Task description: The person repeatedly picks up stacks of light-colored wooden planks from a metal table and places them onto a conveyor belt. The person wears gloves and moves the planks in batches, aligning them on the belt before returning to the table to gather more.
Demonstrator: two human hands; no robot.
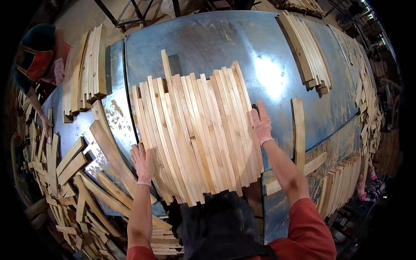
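A wide row of pale wooden slats (195, 134) lies side by side in front of me, its near ends close to my apron. The ends are uneven; one slat (166, 64) sticks out beyond the far side. My left hand (143, 164), in a pinkish work glove, rests against the row's left side with its fingers stretched out. On the opposite side my right hand (261, 123), gloved alike, lies along the outer slat with its fingers extended. A small dark spot shows by its fingertips; I cannot make out what it is.
The row lies on a worn blue metal table (195, 34). Slat stacks stand at the far right (305, 52) and far left (86, 69). Loose wood pieces (82, 203) heap up at left. A single slat (298, 130) lies right of my arm. A gloved co-worker (39, 60) stands left.
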